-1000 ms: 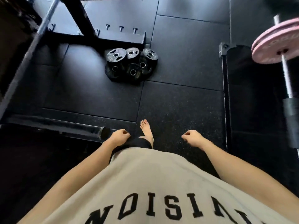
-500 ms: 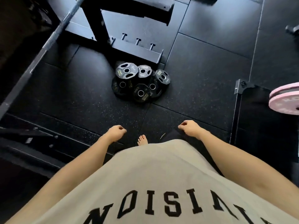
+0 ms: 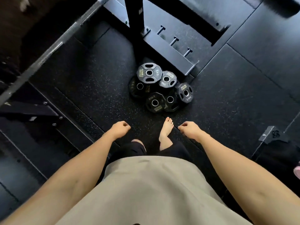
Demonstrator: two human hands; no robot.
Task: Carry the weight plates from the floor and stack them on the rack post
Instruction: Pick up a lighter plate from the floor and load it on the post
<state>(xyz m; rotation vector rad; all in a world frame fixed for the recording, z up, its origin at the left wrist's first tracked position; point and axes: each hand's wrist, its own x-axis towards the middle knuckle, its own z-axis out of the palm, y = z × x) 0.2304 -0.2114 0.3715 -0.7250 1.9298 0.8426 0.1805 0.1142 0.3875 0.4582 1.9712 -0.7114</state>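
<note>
Several black weight plates [image 3: 160,87] lie in an overlapping pile on the black rubber floor, just ahead of my bare foot [image 3: 166,131]. The top one is a 5 kg plate [image 3: 149,73]. Behind the pile stands the rack base [image 3: 168,51] with three short posts [image 3: 174,41] sticking out of it. My left hand [image 3: 120,128] hangs at my side, fingers loosely curled, holding nothing. My right hand [image 3: 189,128] hangs the same way, also holding nothing. Both hands are well short of the plates.
A steel barbell [image 3: 48,52] runs diagonally across the upper left. A black rack upright [image 3: 134,12] rises behind the plates. A dark bench frame [image 3: 29,111] sits at the left, and a black bracket [image 3: 271,134] at the right.
I have walked closer to the plate pile, which now sits lower and larger in view. Both hands stay hanging loosely. The pink plate at right has slipped out of view.
</note>
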